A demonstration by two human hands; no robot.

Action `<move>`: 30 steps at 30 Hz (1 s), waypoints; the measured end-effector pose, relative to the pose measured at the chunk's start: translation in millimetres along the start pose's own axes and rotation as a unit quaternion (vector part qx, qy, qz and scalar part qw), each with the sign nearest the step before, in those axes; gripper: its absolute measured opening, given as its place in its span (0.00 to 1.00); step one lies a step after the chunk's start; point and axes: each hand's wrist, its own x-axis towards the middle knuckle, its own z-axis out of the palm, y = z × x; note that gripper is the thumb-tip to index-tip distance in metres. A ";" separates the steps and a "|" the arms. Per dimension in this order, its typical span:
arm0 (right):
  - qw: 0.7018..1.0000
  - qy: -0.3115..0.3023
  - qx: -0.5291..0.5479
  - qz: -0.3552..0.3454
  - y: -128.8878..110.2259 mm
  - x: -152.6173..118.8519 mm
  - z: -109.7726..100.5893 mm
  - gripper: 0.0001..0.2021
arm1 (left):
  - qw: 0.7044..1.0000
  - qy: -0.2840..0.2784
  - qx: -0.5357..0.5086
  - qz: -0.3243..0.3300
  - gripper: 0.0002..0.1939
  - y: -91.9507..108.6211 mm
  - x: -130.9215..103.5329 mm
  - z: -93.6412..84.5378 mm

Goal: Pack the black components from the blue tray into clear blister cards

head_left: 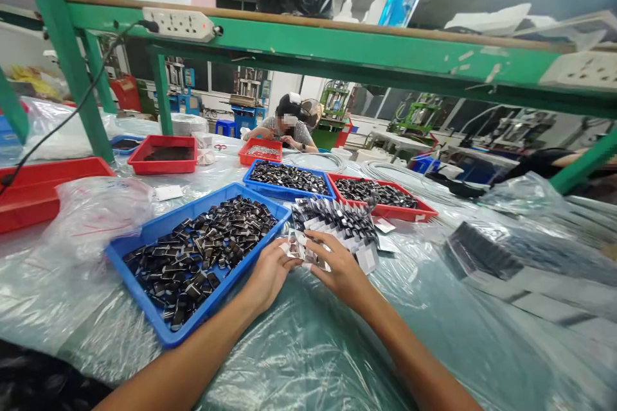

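Note:
Between my two hands is a small clear plastic piece (297, 246), pinched at its left side by my left hand (270, 268). My right hand (337, 264) grips its right side with bent fingers. Close to my left hand lies a blue tray (166, 338) filled with small black parts (205, 244). Just beyond my right hand, black parts on white cards (337, 221) stand in overlapping rows. Behind them are another blue tray (289, 191) and a red tray (400, 212), both holding black parts.
Plastic sheeting (299, 347) covers the table. Stacked packages (530, 282) lie at the right. Red trays (162, 167) and a plastic bag (103, 205) are at the left. A green shelf frame (337, 42) crosses overhead. A person (289, 122) works across the table.

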 end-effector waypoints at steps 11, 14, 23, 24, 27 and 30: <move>0.998 0.028 0.051 0.034 -17.7 -3.2 3.4 0.22 | 0.991 -0.013 0.135 -0.001 0.19 -0.3 -2.1 -3.1; 0.989 0.059 0.110 0.083 -23.7 -1.2 13.7 0.20 | 0.992 -0.005 0.128 -0.007 0.18 -0.1 -3.3 -5.1; 0.999 0.018 0.035 0.033 -9.4 -9.0 2.1 0.19 | 0.970 -0.005 0.237 0.053 0.16 -2.5 3.6 -9.9; 0.999 0.035 0.018 0.034 -7.5 -6.9 -3.0 0.19 | 0.965 0.001 0.254 0.059 0.15 -3.2 4.6 -11.3; 0.983 0.154 0.017 0.099 -9.7 18.2 -14.5 0.19 | 0.965 0.006 0.262 0.026 0.14 -4.5 5.8 -13.2; 0.982 0.139 0.055 0.119 -19.6 55.5 -17.8 0.24 | 0.977 -0.010 0.209 -0.040 0.15 -3.3 4.6 -10.4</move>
